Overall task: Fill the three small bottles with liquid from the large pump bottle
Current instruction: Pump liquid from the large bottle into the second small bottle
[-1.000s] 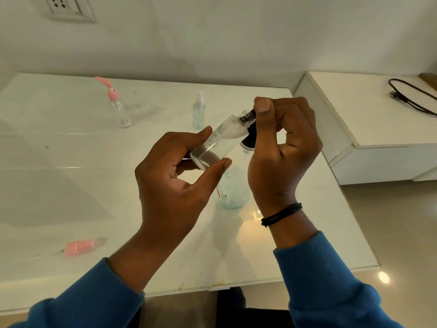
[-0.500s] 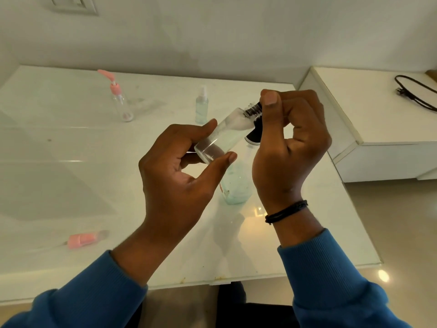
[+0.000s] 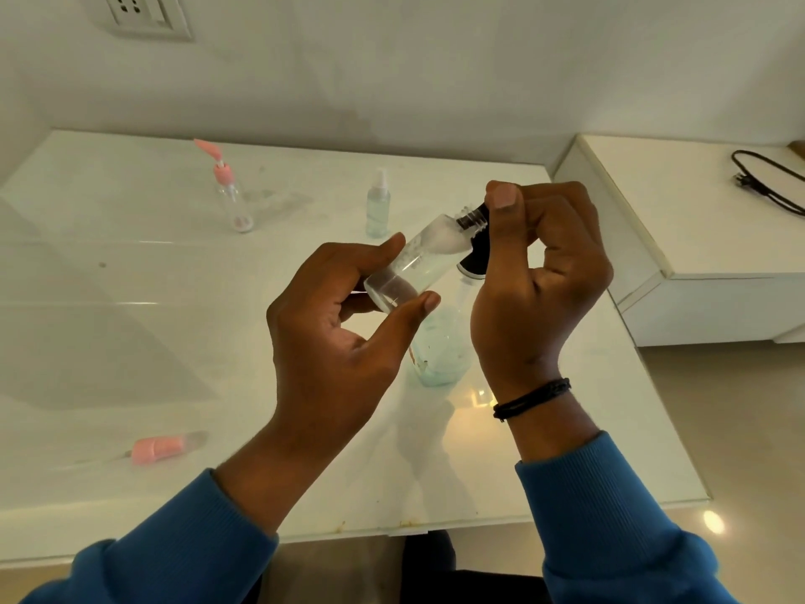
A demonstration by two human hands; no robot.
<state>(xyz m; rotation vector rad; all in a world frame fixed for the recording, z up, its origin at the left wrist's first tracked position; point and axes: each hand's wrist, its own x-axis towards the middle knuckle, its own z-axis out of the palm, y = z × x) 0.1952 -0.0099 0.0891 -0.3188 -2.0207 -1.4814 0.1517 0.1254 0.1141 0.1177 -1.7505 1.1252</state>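
— Starting nearest: what is showing at the bottom edge?

— Two blue sleeves (image 3: 618,529) are running out of frame, and a black cord bracelet (image 3: 532,398) is circling the right wrist. A pink pump cap (image 3: 162,448) is lying on its side on the white table (image 3: 109,342), its dip tube too faint to trace.

— And the hands?

— The left hand (image 3: 331,342) is gripping a clear small bottle (image 3: 416,265) near its base, thumb and fingers curled round it, tilting it with the threaded neck pointing up and right. The right hand (image 3: 540,294) is pinching something black at that neck; its fingers are covering most of it, so I cannot tell whether it is a cap or a nozzle.

— Where is the large pump bottle?

— The large pump bottle (image 3: 442,350) is standing on the table behind the hands, with bluish liquid low inside. Its black top is peeking out beside the right thumb, mostly hidden.

— Farther back?

— A small spray bottle (image 3: 378,207) and a pink-pump bottle (image 3: 231,198) are standing upright, well apart. A black cable (image 3: 766,180) is lying on the side cabinet (image 3: 697,237), cut off at the right edge, and a wall socket (image 3: 143,13) is cropped at the top.
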